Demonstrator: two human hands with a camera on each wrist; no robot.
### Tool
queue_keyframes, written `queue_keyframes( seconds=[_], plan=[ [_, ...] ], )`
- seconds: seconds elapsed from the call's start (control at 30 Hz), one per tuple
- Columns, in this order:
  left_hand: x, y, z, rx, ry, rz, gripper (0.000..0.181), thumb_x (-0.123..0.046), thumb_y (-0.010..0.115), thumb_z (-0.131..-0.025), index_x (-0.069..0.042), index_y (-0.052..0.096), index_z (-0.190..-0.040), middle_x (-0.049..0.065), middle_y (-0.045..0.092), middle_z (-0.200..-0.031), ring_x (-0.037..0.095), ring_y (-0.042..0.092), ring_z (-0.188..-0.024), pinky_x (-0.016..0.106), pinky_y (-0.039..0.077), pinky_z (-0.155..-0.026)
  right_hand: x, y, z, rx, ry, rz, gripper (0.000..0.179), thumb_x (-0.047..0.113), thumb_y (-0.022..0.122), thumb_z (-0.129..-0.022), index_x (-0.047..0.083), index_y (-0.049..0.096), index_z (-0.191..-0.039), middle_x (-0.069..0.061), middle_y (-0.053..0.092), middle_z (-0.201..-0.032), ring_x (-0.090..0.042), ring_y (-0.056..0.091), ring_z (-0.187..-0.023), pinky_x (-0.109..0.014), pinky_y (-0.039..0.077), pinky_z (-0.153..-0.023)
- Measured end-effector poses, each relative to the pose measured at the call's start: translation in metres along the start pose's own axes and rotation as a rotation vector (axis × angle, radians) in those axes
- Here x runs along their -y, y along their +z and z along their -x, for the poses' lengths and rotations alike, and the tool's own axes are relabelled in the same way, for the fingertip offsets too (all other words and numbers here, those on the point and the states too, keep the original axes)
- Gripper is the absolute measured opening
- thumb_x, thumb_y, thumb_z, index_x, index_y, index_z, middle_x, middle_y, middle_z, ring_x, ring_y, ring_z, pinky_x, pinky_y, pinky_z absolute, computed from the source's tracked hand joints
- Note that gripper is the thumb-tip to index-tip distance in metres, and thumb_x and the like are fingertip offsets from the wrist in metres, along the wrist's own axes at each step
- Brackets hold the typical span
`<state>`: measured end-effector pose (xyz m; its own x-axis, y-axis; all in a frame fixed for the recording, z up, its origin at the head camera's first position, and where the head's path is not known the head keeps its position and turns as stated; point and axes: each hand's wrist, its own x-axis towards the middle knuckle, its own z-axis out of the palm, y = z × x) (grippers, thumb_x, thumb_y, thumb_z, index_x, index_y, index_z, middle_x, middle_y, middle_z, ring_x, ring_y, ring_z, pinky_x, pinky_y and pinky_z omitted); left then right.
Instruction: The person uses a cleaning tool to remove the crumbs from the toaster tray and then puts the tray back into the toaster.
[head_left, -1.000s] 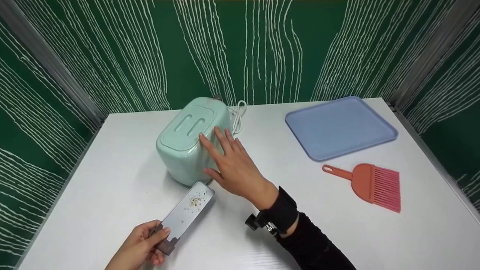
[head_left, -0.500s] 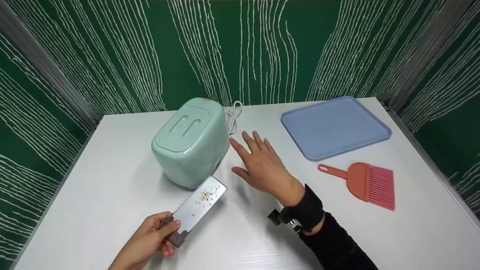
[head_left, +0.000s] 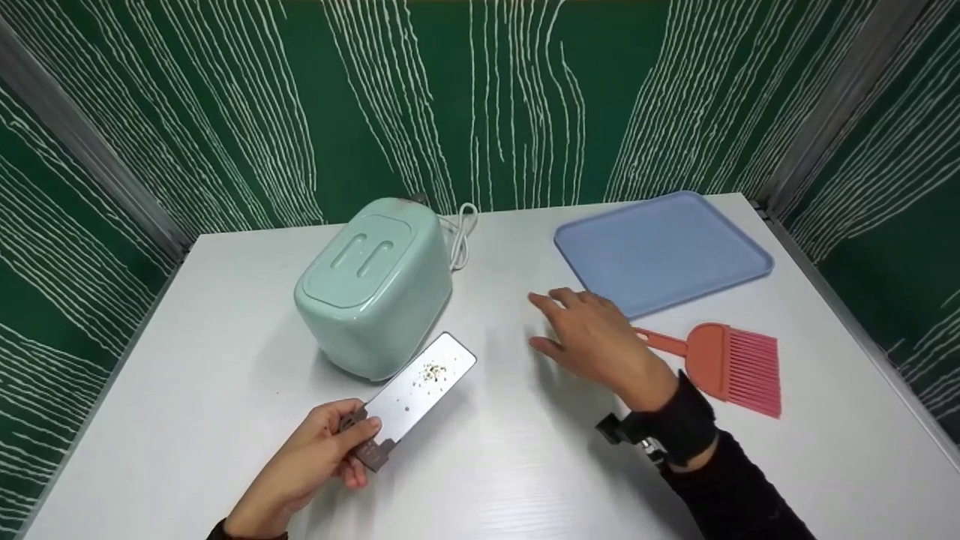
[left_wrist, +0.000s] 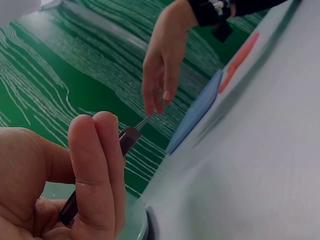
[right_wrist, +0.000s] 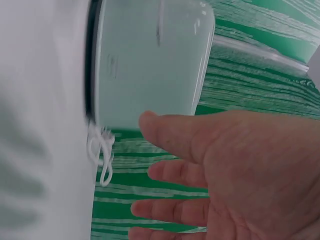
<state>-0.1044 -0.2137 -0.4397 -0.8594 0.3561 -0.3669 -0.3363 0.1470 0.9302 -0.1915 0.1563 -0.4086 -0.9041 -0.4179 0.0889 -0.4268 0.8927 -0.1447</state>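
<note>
My left hand (head_left: pixel 311 454) pinches the brown end of a flat metal crumb tray (head_left: pixel 397 409), thumb on top and fingers underneath. Brownish crumbs (head_left: pixel 431 373) are scattered near the tray's far end. Just behind it stands a mint-green toaster (head_left: pixel 375 292) with a covered top. My right hand (head_left: pixel 600 341) hovers over the table with fingers spread and nothing in it; the right wrist view shows its bare palm (right_wrist: pixel 250 170). Beside this hand lies a small orange brush (head_left: pixel 709 360) with pink bristles, its handle end partly hidden by the hand.
A shallow blue tray (head_left: pixel 664 251) lies at the back right of the white table (head_left: pixel 480 487). The toaster's white cord (head_left: pixel 461 236) is bundled behind it. Green walls with white lines enclose the back and sides.
My right hand has left the toaster's side and moved right, towards the brush. The left hand has shifted up and right with the crumb tray, which is still held.
</note>
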Motion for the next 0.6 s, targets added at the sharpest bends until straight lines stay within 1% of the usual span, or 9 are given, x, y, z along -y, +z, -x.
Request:
queue_keyframes(
  seconds=[0.1, 0.17, 0.27, 0.37, 0.43, 0.6],
  plan=[
    [-0.005, 0.003, -0.004, 0.011, 0.014, -0.004, 0.020, -0.015, 0.064, -0.108, -0.003, 0.053, -0.098, 0.001, 0.068, -0.071, 0.004, 0.063, -0.047, 0.018, 0.056, -0.046, -0.021, -0.001, 0.007, 0.035, 0.053, -0.010, 0.055, 0.034, 0.073, -0.104, 0.004, 0.060, -0.149, -0.024, 0.066, -0.139, -0.046, 0.065, -0.125, -0.063, 0.057, -0.104],
    [-0.008, 0.005, -0.008, 0.017, 0.021, -0.009, 0.018, -0.015, 0.063, -0.109, 0.000, 0.056, -0.104, 0.001, 0.068, -0.072, 0.004, 0.064, -0.047, 0.018, 0.056, -0.046, -0.034, -0.002, 0.013, 0.049, 0.083, -0.019, 0.052, 0.034, 0.074, -0.103, 0.004, 0.064, -0.144, -0.024, 0.068, -0.134, -0.047, 0.066, -0.121, -0.063, 0.059, -0.099],
    [-0.013, 0.008, -0.013, 0.021, 0.026, -0.014, 0.022, -0.015, 0.063, -0.109, 0.006, 0.057, -0.113, 0.002, 0.069, -0.073, 0.004, 0.064, -0.048, 0.018, 0.056, -0.046, -0.052, -0.002, 0.021, 0.067, 0.117, -0.031, 0.050, 0.035, 0.076, -0.101, 0.002, 0.067, -0.137, -0.024, 0.070, -0.128, -0.047, 0.067, -0.114, -0.063, 0.061, -0.091],
    [-0.018, 0.012, -0.019, 0.025, 0.036, -0.019, 0.027, -0.014, 0.063, -0.109, 0.010, 0.057, -0.120, 0.002, 0.070, -0.075, 0.004, 0.064, -0.048, 0.017, 0.056, -0.046, -0.066, -0.003, 0.029, 0.088, 0.136, -0.034, 0.051, 0.035, 0.078, -0.099, 0.000, 0.068, -0.135, -0.025, 0.071, -0.122, -0.046, 0.069, -0.108, -0.060, 0.062, -0.086],
    [-0.021, 0.015, -0.024, 0.028, 0.043, -0.021, 0.029, -0.014, 0.063, -0.109, 0.011, 0.056, -0.122, 0.003, 0.070, -0.076, 0.004, 0.064, -0.048, 0.017, 0.056, -0.046, -0.075, -0.003, 0.033, 0.098, 0.154, -0.042, 0.053, 0.034, 0.080, -0.098, -0.002, 0.067, -0.135, -0.023, 0.071, -0.115, -0.042, 0.069, -0.101, -0.058, 0.063, -0.081],
    [-0.028, 0.021, -0.035, 0.025, 0.053, -0.022, 0.026, -0.014, 0.063, -0.108, 0.009, 0.057, -0.120, 0.003, 0.069, -0.076, 0.004, 0.063, -0.048, 0.017, 0.056, -0.047, -0.095, -0.004, 0.044, 0.106, 0.200, -0.080, 0.055, 0.033, 0.083, -0.094, -0.003, 0.067, -0.133, -0.019, 0.069, -0.107, -0.037, 0.067, -0.095, -0.057, 0.061, -0.078]
  ],
)
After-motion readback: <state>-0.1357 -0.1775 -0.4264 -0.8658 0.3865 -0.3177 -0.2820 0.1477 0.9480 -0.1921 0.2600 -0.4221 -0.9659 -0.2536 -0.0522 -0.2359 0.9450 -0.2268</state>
